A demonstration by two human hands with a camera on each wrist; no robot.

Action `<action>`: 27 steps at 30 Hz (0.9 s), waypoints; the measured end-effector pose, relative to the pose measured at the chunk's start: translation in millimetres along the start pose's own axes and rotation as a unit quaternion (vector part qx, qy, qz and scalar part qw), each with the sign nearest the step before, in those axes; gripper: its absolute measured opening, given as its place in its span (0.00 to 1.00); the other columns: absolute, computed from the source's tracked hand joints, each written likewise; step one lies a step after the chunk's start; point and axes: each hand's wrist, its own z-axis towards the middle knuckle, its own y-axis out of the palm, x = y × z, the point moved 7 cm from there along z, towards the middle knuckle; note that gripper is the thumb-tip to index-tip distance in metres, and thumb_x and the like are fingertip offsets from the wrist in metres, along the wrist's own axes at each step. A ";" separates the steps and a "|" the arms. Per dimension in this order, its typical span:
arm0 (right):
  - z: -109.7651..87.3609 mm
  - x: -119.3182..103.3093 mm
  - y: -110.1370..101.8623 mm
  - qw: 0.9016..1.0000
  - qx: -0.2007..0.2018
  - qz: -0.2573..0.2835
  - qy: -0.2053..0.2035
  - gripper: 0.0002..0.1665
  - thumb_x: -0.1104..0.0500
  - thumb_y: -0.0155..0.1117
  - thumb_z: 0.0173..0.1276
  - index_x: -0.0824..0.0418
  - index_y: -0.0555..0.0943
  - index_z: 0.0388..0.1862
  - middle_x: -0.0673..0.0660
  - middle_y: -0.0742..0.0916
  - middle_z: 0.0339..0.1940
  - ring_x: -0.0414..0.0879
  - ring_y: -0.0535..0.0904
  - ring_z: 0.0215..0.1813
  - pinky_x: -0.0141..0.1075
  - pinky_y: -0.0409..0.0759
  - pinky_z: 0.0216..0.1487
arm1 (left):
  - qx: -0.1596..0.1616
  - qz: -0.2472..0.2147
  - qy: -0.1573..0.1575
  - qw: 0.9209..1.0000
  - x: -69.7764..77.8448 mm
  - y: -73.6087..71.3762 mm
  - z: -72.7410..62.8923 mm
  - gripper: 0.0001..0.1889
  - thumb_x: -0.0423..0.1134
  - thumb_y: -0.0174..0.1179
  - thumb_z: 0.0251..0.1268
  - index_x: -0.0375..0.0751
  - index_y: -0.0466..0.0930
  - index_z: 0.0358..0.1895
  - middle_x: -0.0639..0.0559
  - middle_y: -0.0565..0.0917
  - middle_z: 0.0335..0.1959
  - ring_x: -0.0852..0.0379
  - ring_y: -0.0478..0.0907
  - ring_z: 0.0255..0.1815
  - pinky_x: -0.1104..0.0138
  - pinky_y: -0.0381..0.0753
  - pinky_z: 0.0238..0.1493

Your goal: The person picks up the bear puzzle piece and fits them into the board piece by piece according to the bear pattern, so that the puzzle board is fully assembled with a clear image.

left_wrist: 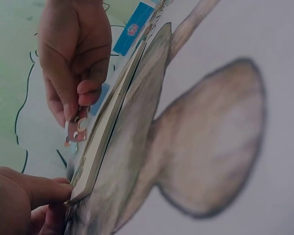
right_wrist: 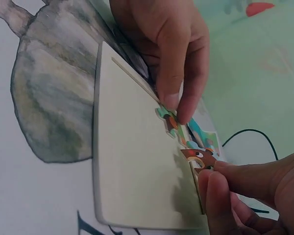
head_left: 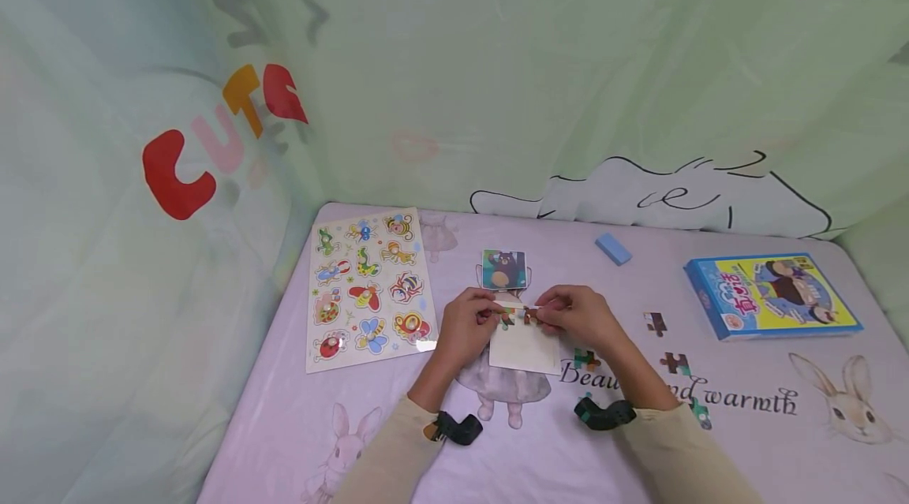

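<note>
A pale wooden puzzle tray (head_left: 524,350) lies on the table in front of the person. At its upper left, the left hand (head_left: 465,326) holds the rim, with fingertips beside a green and brown jigsaw piece (right_wrist: 170,121). Between thumb and finger, the right hand (head_left: 578,317) pinches a brown jigsaw piece (right_wrist: 200,159) with a printed animal face, over the tray's upper edge. Just behind the tray lies a square bear picture card (head_left: 505,270). The left hand (right_wrist: 171,54) partly hides the tray's corner in the right wrist view.
Loose jigsaw pieces (head_left: 675,364) lie right of the tray, some partly behind the right forearm. A blue block (head_left: 613,248) and a boxed puzzle set (head_left: 774,295) lie farther right. An insect picture board (head_left: 369,291) lies at left. Printed curtains (head_left: 497,94) border the table.
</note>
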 end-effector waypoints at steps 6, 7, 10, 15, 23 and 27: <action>3.0 -0.5 7.5 0.999 -0.001 0.029 0.020 0.12 0.59 0.70 0.69 0.62 0.86 0.49 0.56 0.90 0.35 0.44 0.83 0.32 0.33 0.82 0.37 | -0.001 0.000 0.004 1.000 0.4 -0.3 0.6 0.06 0.31 0.67 0.63 0.41 0.92 0.40 0.50 0.85 0.50 0.64 0.80 0.37 0.76 0.78 0.39; 3.1 -1.0 8.1 0.999 -0.001 0.032 0.021 0.12 0.59 0.70 0.69 0.63 0.86 0.49 0.56 0.90 0.34 0.44 0.84 0.31 0.33 0.82 0.36 | 0.000 0.000 0.005 1.000 0.4 -0.2 0.6 0.06 0.31 0.67 0.63 0.41 0.92 0.40 0.50 0.85 0.50 0.64 0.80 0.36 0.76 0.78 0.38; 3.2 -3.1 9.1 0.999 0.002 0.032 0.020 0.12 0.60 0.71 0.69 0.63 0.86 0.48 0.56 0.90 0.32 0.44 0.83 0.30 0.33 0.81 0.36 | 0.001 -0.001 0.008 1.000 0.9 -0.2 0.6 0.06 0.31 0.67 0.63 0.41 0.92 0.40 0.50 0.85 0.50 0.64 0.80 0.36 0.76 0.78 0.38; 4.1 -3.7 10.9 0.999 0.008 0.023 0.023 0.11 0.59 0.71 0.68 0.63 0.85 0.46 0.55 0.89 0.30 0.43 0.82 0.28 0.34 0.81 0.34 | 0.003 -0.002 0.008 1.000 1.8 -1.3 0.4 0.06 0.30 0.67 0.62 0.40 0.92 0.39 0.50 0.86 0.49 0.64 0.80 0.36 0.76 0.78 0.38; 6.7 -4.7 11.6 1.000 0.026 -0.009 0.008 0.09 0.58 0.73 0.66 0.61 0.87 0.41 0.53 0.88 0.26 0.43 0.81 0.27 0.33 0.78 0.30 | -0.005 0.005 -0.002 1.000 -0.1 0.1 1.3 0.06 0.31 0.67 0.63 0.41 0.92 0.40 0.51 0.85 0.50 0.63 0.80 0.37 0.76 0.78 0.39; 7.2 -5.4 11.8 0.999 0.039 -0.036 0.001 0.07 0.57 0.74 0.65 0.60 0.88 0.38 0.53 0.87 0.26 0.45 0.78 0.29 0.34 0.76 0.30 | -0.006 0.007 -0.003 1.000 -1.0 0.9 1.3 0.06 0.32 0.67 0.64 0.42 0.92 0.40 0.51 0.85 0.50 0.64 0.80 0.38 0.76 0.78 0.39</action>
